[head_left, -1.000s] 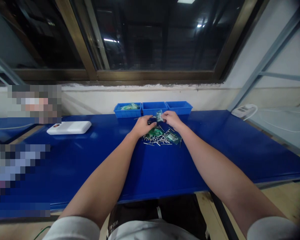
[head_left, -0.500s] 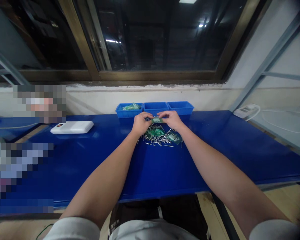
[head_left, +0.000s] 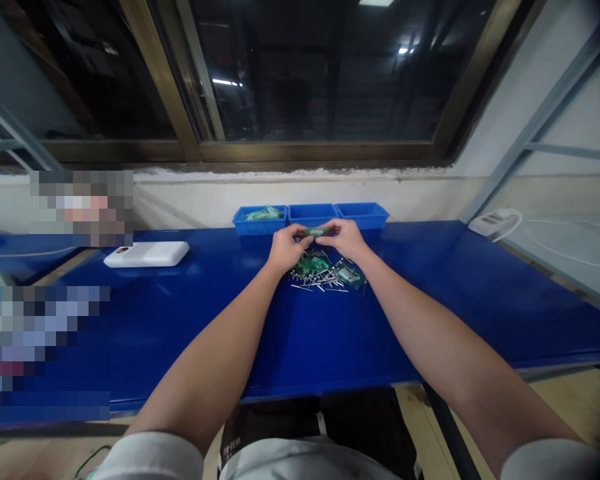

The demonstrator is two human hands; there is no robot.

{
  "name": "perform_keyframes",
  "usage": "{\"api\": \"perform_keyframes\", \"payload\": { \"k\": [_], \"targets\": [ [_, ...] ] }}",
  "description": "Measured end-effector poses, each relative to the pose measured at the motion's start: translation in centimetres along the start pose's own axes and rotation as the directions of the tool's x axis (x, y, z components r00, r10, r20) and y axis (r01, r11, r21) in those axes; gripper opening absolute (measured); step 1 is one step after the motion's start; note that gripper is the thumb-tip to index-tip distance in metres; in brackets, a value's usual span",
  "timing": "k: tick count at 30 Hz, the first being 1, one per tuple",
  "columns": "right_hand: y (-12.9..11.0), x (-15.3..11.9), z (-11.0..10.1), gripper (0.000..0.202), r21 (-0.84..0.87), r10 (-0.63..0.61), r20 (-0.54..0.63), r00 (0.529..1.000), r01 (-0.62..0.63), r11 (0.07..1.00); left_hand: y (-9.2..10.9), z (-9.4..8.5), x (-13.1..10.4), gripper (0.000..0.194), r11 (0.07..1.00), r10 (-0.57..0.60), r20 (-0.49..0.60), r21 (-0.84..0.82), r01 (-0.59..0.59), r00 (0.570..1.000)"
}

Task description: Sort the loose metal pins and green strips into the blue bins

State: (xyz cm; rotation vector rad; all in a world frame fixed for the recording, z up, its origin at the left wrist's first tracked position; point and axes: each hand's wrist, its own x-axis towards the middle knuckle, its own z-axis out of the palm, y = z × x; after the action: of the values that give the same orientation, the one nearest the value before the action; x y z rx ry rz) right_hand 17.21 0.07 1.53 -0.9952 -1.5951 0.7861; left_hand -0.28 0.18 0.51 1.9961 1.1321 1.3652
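My left hand [head_left: 286, 248] pinches the left end of a small flat green piece with a pale patch [head_left: 316, 232]. The right end is pinched by my right hand [head_left: 347, 239]. Whether it is a packet or a board is too small to tell. The hands hold it up just above a heap of loose silver metal pins [head_left: 325, 279], which look like rivets. More green pieces [head_left: 349, 274] lie among the pins on the blue table.
Behind my hands stand three joined blue bins; green pieces lie in the left bin [head_left: 260, 225]. A white power bank [head_left: 147, 255] lies to the left. At the right rear is a white device with a cable [head_left: 491, 222]. A window and wall border the blue table [head_left: 330, 347].
The green piece has been tilted, so its face shows less than before. Both hands still pinch it and have shifted slightly. The heap stays put.
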Motion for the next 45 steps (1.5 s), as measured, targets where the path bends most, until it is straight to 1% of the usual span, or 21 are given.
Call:
{"api": "perform_keyframes", "payload": {
  "k": [2,5,8,11,14,17,22,24,27,30,34,36,37,39,40,42,45],
  "targets": [
    [0.0,0.0,0.2,0.034,0.035,0.03,0.001,1.0,-0.03,0.999,0.1,0.1,0.0,0.033,0.999,-0.014,0.016,-0.046,0.015,1.0],
    [0.0,0.0,0.4,0.036,0.053,0.101,0.004,0.995,-0.101,0.994,0.3,0.3,-0.1,0.051,0.997,-0.03,0.029,-0.065,0.032,0.999],
    [0.0,0.1,0.4,0.038,0.05,0.142,0.006,0.99,-0.142,0.989,0.4,0.4,-0.2,0.058,0.995,-0.047,0.027,-0.087,0.049,0.999],
    [0.1,0.2,0.4,0.04,0.073,0.139,0.01,0.99,-0.14,0.987,0.4,0.5,-0.2,0.06,0.99,-0.05,0.021,-0.131,0.052,0.999],
    [0.1,0.2,0.5,0.04,0.067,0.134,0.02,0.991,-0.135,0.988,0.5,0.6,-0.2,0.057,0.982,-0.063,0.037,-0.178,0.069,0.997],
    [0.1,0.2,0.5,0.04,0.039,0.132,0.01,0.991,-0.132,0.99,0.6,0.6,-0.2,0.05,0.982,-0.058,0.04,-0.18,0.064,0.998],
    [0.1,0.2,0.5,0.038,0.036,0.136,-0.041,0.99,-0.134,0.99,0.2,0.6,0.1,0.031,0.988,-0.009,-0.046,-0.154,0.002,0.999],
    [0.2,0.2,0.4,0.037,0.057,0.135,-0.035,0.99,-0.133,0.99,-0.1,0.6,0.2,0.033,0.987,-0.003,-0.075,-0.162,-0.009,0.997],
    [0.2,0.2,0.3,0.033,0.066,0.146,-0.021,0.989,-0.144,0.987,-0.5,0.5,0.4,0.046,0.982,-0.026,-0.097,-0.188,0.007,0.995],
    [0.2,0.2,0.2,0.031,0.043,0.158,-0.018,0.987,-0.157,0.987,-0.8,0.2,0.6,0.044,0.982,-0.06,-0.127,-0.186,0.035,0.99],
    [0.3,0.1,-0.1,0.027,-0.006,0.187,-0.001,0.982,-0.187,0.982,-1.6,-0.9,1.2,0.029,0.986,-0.115,-0.241,-0.144,0.082,0.964],
    [0.4,0.1,-0.2,0.024,-0.042,0.193,0.01,0.981,-0.193,0.98,-2.2,-1.6,1.5,0.019,0.988,-0.143,-0.335,-0.096,0.118,0.931],
    [0.5,0.1,-0.2,0.023,-0.062,0.188,0.014,0.982,-0.187,0.98,-2.5,-2.0,1.6,0.019,0.986,-0.163,-0.389,-0.079,0.143,0.907],
    [0.7,0.2,-0.3,0.021,-0.102,0.16,0.015,0.987,-0.158,0.982,-3.0,-2.8,1.8,0.026,0.978,-0.205,-0.463,-0.07,0.196,0.862],
    [0.8,0.2,-0.3,0.02,-0.124,0.14,0.011,0.99,-0.137,0.983,-3.2,-3.1,1.9,0.033,0.976,-0.216,-0.477,-0.077,0.204,0.852],
    [1.1,0.4,-0.3,0.02,-0.181,0.102,-0.004,0.995,-0.101,0.978,-3.6,-3.5,2.0,0.049,0.973,-0.228,-0.481,-0.097,0.208,0.847],
    [1.4,0.5,-0.5,0.023,-0.265,0.071,-0.03,0.997,-0.076,0.961,-3.8,-3.7,2.1,0.071,0.949,-0.305,-0.425,-0.214,0.234,0.852]
  ]
}}
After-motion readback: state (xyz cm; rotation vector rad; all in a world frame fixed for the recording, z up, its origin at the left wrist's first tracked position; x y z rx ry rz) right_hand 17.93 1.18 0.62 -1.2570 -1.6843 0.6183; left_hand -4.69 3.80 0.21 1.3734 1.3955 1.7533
